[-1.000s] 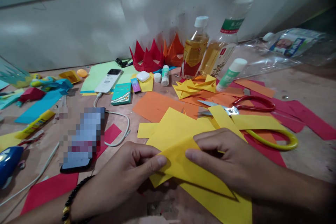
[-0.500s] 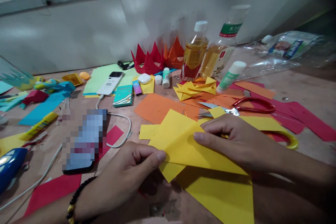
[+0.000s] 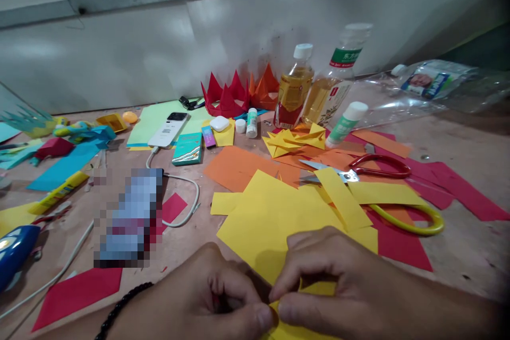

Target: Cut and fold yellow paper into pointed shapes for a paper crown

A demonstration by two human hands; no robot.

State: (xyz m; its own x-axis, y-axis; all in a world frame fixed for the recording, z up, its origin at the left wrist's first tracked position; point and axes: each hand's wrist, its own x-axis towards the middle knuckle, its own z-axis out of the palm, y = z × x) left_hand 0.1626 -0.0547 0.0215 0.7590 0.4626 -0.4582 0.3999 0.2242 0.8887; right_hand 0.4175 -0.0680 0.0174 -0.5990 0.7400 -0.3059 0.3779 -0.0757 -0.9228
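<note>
Hands [image 3: 211,303] [image 3: 338,281] lower, pinching yellow paper [image 3: 287,328]; bottle label [image 3: 345,57] 东方.

The scuffed workbench [image 3: 191,249] carried scattered yellow paper [image 3: 271,228], orange paper [image 3: 235,167] and red paper [image 3: 398,247], 2 upright plastic bottles [image 3: 294,93] and a charging cable [image 3: 187,178].

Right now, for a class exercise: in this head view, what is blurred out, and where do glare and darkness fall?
In the head view, the phone is pixelated beyond reading, the pale wall carries soft glare patches, and the top right corner falls dark.
</note>
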